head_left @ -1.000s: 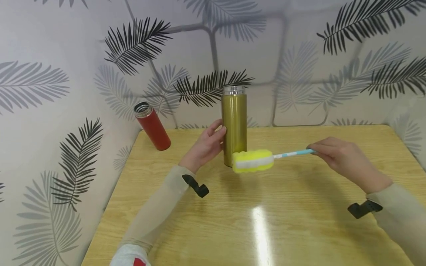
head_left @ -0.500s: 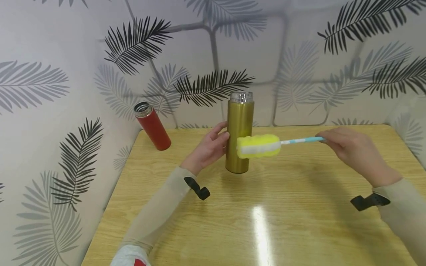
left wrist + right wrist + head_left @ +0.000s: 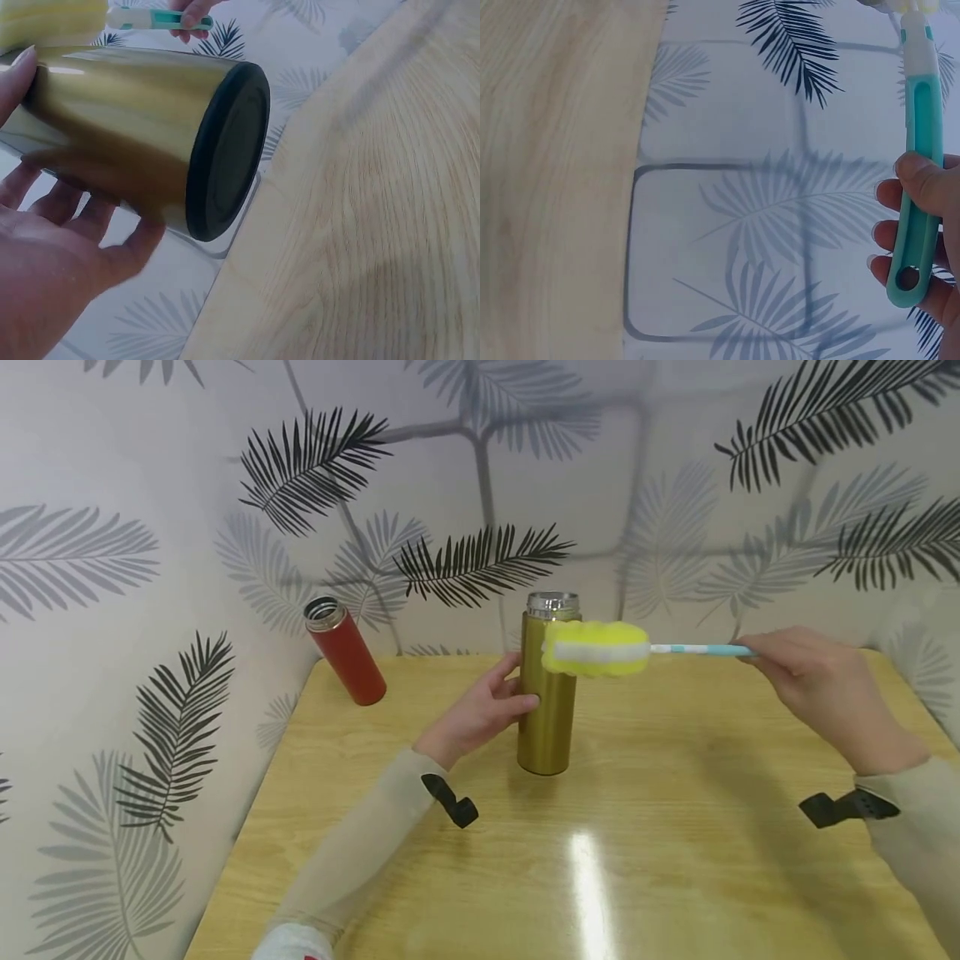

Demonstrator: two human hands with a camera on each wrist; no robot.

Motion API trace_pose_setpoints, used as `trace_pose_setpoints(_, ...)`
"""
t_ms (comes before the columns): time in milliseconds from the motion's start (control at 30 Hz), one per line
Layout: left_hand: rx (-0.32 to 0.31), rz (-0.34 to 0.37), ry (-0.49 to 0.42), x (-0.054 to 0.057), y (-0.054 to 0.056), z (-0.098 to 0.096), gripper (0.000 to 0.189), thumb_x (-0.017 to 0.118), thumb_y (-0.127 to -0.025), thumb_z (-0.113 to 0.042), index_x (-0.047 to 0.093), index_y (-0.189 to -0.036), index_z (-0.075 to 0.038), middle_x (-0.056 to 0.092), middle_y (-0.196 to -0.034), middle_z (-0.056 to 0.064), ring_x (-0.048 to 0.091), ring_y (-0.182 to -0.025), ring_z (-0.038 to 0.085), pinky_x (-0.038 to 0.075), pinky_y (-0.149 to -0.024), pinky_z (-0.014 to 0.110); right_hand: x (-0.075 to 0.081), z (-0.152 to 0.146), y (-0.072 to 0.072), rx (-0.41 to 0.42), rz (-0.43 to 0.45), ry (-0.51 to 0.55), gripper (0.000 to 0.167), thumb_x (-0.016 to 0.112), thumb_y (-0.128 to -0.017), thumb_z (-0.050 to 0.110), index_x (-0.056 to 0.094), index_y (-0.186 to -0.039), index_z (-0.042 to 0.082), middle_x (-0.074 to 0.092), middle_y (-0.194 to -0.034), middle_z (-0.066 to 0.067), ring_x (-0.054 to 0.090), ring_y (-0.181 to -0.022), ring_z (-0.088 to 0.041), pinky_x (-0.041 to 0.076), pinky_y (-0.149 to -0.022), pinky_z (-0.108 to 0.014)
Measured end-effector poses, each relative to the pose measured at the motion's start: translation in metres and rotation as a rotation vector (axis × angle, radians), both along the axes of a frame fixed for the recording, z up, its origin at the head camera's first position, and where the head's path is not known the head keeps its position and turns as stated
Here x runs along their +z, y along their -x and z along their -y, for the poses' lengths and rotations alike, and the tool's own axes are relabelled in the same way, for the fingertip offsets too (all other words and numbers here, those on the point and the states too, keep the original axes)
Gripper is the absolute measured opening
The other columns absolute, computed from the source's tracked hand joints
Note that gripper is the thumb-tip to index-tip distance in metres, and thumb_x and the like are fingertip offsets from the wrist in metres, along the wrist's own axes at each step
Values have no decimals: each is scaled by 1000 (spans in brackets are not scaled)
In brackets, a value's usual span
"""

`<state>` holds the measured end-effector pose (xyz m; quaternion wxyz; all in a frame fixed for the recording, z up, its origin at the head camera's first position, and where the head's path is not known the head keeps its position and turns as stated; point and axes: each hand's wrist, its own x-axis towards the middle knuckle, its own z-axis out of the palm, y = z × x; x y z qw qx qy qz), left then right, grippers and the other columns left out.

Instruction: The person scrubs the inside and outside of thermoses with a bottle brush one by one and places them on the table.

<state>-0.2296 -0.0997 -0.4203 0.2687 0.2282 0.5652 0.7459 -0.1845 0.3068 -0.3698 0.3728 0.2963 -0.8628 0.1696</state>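
Observation:
My left hand (image 3: 476,718) holds a tall gold thermos flask (image 3: 543,727), thumb and fingers around its side. The flask is uncapped and upright, its bare steel neck on top. Its dark base (image 3: 236,150) shows in the left wrist view, raised off the table. A sponge bottle brush (image 3: 596,649) lies level across the front of the flask in the head view, its yellow and white head near the upper body. Whether sponge and flask touch, I cannot tell. My right hand (image 3: 828,693) grips the brush's teal handle (image 3: 924,120), which has a hole at its end.
A red thermos flask (image 3: 347,656) with an open mouth stands at the back left of the wooden table (image 3: 660,868). Behind and to the left rises a wall (image 3: 675,410) with a feather-leaf pattern.
The gold flask has come nearer and slightly right in my left hand. My right hand has raised the brush and shifted it right, so its head has gone from the flask's base to its upper part.

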Motion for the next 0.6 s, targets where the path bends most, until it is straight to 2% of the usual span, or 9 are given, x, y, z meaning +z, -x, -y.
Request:
trace_pose_setpoints(33,0,0,-1,-1,0,0,91,81,-93,-23,25,-163,-11,41,-156,31,54,-131,28,40,-116,45,1,0,0,-7,2,3,69,38,-109,56,79,-107,1,77,-92,-14,70,-82,-32,48,-80,-23)
trace_pose_setpoints(100,3,-3,3,-2,1,0,91,81,-94,-25,25,-164,-13,39,-158,29,51,-134,28,38,-116,44,2,-1,0,-10,11,18,68,40,-108,56,79,-107,1,77,-92,-15,70,-83,-32,44,-84,-16)
trace_pose_setpoints(167,7,-13,11,-2,2,1,83,73,-99,-18,24,-165,-14,38,-160,27,48,-137,30,37,-117,43,1,-1,1,-1,18,27,66,42,-107,56,79,-107,1,77,-94,-15,70,-84,-32,39,-89,-10)
trace_pose_setpoints(233,11,-13,8,-3,3,2,80,68,-101,-15,21,-167,-14,34,-163,25,44,-141,33,34,-118,45,-3,-1,3,21,14,30,63,43,-107,54,79,-106,2,77,-93,-14,70,-84,-32,38,-90,-9)
trace_pose_setpoints(300,15,-11,4,-3,3,2,89,74,-99,-26,19,-167,-13,30,-165,24,42,-143,35,33,-120,48,-7,0,4,54,20,35,63,44,-107,54,79,-106,2,77,-93,-13,69,-84,-31,33,-91,-6)
trace_pose_setpoints(367,16,1,-4,-3,4,3,107,83,-88,-42,18,-167,-12,32,-164,22,43,-142,34,34,-119,51,-11,2,4,80,22,30,63,43,-108,54,79,-105,2,76,-91,-12,67,-82,-28,40,-85,-12)
trace_pose_setpoints(433,20,18,-24,-4,5,2,121,87,-75,-53,20,-166,-12,40,-158,18,48,-137,30,39,-115,51,-15,4,3,106,39,18,64,41,-109,53,79,-105,1,75,-90,-11,65,-80,-26,45,-78,-21)
trace_pose_setpoints(533,34,41,-73,-4,7,1,114,89,-71,-54,28,-159,-14,54,-140,10,56,-123,22,47,-104,46,-20,7,1,126,66,-1,65,40,-110,52,78,-106,-1,75,-90,-10,64,-78,-24,47,-72,-34)
trace_pose_setpoints(600,40,47,-113,-2,9,1,105,90,-72,-52,34,-153,-17,58,-129,4,59,-115,18,50,-97,42,-23,7,-1,133,90,-16,66,40,-109,53,78,-107,-1,75,-92,-10,66,-80,-25,48,-72,-34)
